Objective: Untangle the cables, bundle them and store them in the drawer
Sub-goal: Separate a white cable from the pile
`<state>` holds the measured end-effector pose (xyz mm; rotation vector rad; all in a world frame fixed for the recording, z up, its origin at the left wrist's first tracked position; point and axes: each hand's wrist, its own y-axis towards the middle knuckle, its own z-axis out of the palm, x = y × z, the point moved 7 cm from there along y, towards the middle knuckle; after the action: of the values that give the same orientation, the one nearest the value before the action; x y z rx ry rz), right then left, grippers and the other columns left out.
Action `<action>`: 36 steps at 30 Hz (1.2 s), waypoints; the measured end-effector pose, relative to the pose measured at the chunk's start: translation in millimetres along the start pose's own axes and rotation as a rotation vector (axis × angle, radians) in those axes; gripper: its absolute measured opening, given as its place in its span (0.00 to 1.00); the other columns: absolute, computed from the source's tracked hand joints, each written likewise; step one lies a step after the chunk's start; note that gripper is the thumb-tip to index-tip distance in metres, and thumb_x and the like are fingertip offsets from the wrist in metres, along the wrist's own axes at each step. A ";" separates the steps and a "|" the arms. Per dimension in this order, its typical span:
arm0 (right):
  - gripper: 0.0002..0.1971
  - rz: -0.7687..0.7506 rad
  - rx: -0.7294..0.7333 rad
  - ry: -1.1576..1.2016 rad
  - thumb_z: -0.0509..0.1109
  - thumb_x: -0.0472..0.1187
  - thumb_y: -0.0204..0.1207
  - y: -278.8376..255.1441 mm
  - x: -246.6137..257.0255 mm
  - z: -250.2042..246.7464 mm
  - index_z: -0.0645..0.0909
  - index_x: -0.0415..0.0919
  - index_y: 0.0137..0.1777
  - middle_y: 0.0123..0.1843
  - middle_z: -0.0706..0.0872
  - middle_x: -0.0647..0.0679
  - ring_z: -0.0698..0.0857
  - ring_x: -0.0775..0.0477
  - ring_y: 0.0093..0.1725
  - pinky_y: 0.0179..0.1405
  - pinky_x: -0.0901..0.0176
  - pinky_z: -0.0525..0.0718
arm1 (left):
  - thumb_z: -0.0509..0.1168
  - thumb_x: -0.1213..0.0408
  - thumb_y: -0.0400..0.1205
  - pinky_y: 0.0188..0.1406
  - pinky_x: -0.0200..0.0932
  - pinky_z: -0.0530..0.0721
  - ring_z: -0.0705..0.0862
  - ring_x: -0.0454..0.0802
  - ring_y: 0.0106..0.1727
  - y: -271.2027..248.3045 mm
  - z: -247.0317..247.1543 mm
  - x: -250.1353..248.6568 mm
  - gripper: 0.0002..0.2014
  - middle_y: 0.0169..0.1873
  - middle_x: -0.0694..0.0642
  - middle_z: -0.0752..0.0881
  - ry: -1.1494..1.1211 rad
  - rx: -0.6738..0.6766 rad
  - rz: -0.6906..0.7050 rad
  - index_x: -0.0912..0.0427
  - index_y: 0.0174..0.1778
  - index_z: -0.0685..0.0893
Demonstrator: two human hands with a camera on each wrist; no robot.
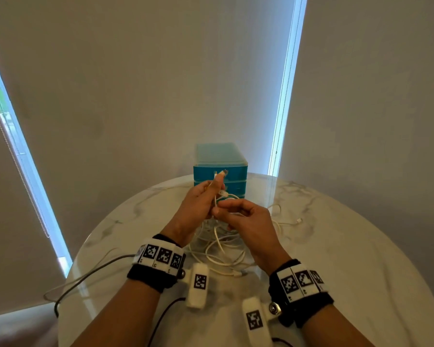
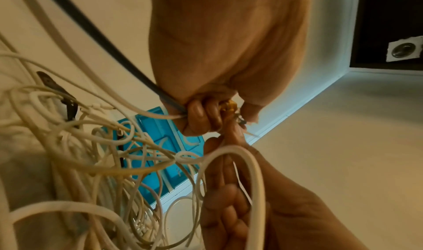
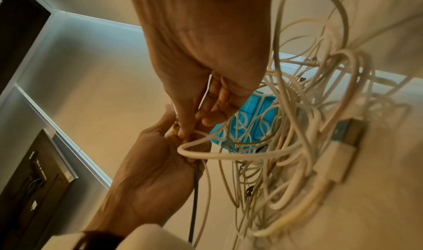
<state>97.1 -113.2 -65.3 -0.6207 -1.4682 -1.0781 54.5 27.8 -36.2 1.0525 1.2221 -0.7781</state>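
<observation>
A tangle of white cables (image 1: 218, 246) lies on the round marble table (image 1: 336, 246), under both hands. My left hand (image 1: 214, 187) is raised above it and grips a white cable just below its plug (image 1: 223, 172), which points up. In the left wrist view its curled fingers (image 2: 196, 116) also close on a dark cable (image 2: 109, 53). My right hand (image 1: 217, 211) pinches a white cable right beside the left hand; a loop (image 3: 206, 153) of it hangs between the palms. The blue drawer unit (image 1: 221, 169) stands behind the hands, its drawers closed.
A loose white connector (image 1: 298, 220) lies right of the tangle. A big USB plug (image 3: 343, 145) rests at the pile's edge. A grey cable (image 1: 90, 272) trails off the table's left edge. Walls and window blinds stand close behind the table.
</observation>
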 end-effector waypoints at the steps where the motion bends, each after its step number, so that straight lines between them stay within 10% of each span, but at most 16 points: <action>1: 0.13 0.003 0.016 -0.009 0.88 0.41 0.73 -0.1 0.4 0.8 0.95 0.44 0.57 0.54 0.97 0.52 0.96 0.53 0.55 0.53 0.59 0.92 | 0.61 0.35 0.90 0.41 0.41 0.88 0.88 0.51 0.43 -0.3 -1.2 -1.4 0.26 0.42 0.54 0.90 0.006 -0.004 0.025 0.55 0.56 0.89; 3: 0.16 0.010 0.067 -0.054 0.90 0.43 0.72 0.2 -0.9 1.7 0.94 0.44 0.58 0.55 0.97 0.51 0.96 0.53 0.57 0.58 0.58 0.94 | 0.59 0.37 0.92 0.51 0.48 0.92 0.93 0.55 0.49 -0.6 -3.2 -3.5 0.26 0.50 0.56 0.94 -0.051 0.002 0.063 0.57 0.61 0.89; 7: 0.15 0.024 0.126 -0.163 0.88 0.43 0.76 2.8 -6.2 1.3 0.92 0.47 0.61 0.56 0.96 0.52 0.95 0.52 0.59 0.56 0.62 0.93 | 0.55 0.42 0.95 0.30 0.37 0.76 0.74 0.44 0.32 4.4 -17.1 -10.9 0.20 0.37 0.52 0.79 -0.247 -0.083 0.139 0.54 0.52 0.83; 11: 0.13 0.035 0.105 -0.241 0.86 0.51 0.77 1.9 -5.0 -2.7 0.92 0.51 0.58 0.53 0.95 0.51 0.93 0.54 0.51 0.47 0.66 0.91 | 0.52 0.43 0.95 0.32 0.36 0.75 0.74 0.41 0.34 9.7 -25.4 -15.5 0.20 0.42 0.47 0.82 -0.483 -0.088 0.174 0.51 0.54 0.83; 19: 0.18 -0.046 0.088 -0.201 0.79 0.43 0.85 2.5 8.9 5.9 0.80 0.54 0.72 0.46 0.93 0.46 0.91 0.60 0.37 0.35 0.70 0.86 | 0.49 0.45 0.96 0.39 0.36 0.77 0.78 0.38 0.37 3.9 -13.5 -21.7 0.21 0.39 0.46 0.82 -0.294 0.020 0.201 0.54 0.59 0.83; 27: 0.17 0.200 0.135 -0.308 0.80 0.57 0.82 -3.1 -10.6 5.8 0.87 0.44 0.58 0.33 0.88 0.50 0.79 0.53 0.24 0.21 0.63 0.76 | 0.55 0.40 0.90 0.40 0.44 0.66 0.71 0.42 0.37 2.4 -7.7 -23.5 0.21 0.38 0.46 0.79 -0.322 0.083 0.240 0.52 0.58 0.85; 32: 0.13 0.203 0.310 -0.306 0.75 0.48 0.88 -14.6 -12.3 24.3 0.92 0.37 0.52 0.32 0.87 0.51 0.79 0.53 0.27 0.26 0.64 0.78 | 0.55 0.43 0.90 0.38 0.40 0.68 0.70 0.43 0.36 6.0 -8.5 -24.4 0.20 0.37 0.46 0.79 -0.378 0.099 0.268 0.54 0.58 0.83; 36: 0.17 0.180 0.183 -0.020 0.65 0.45 0.92 -2.9 10.8 7.5 0.91 0.35 0.55 0.48 0.95 0.41 0.92 0.44 0.48 0.50 0.55 0.87 | 0.53 0.46 0.95 0.33 0.37 0.79 0.71 0.42 0.32 14.1 -34.3 -24.2 0.18 0.35 0.48 0.73 -0.562 -0.048 0.278 0.55 0.52 0.80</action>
<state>88.7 -110.0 -55.2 -0.6222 -1.4789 -0.7905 50.3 63.2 -10.0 0.8593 0.5984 -0.7540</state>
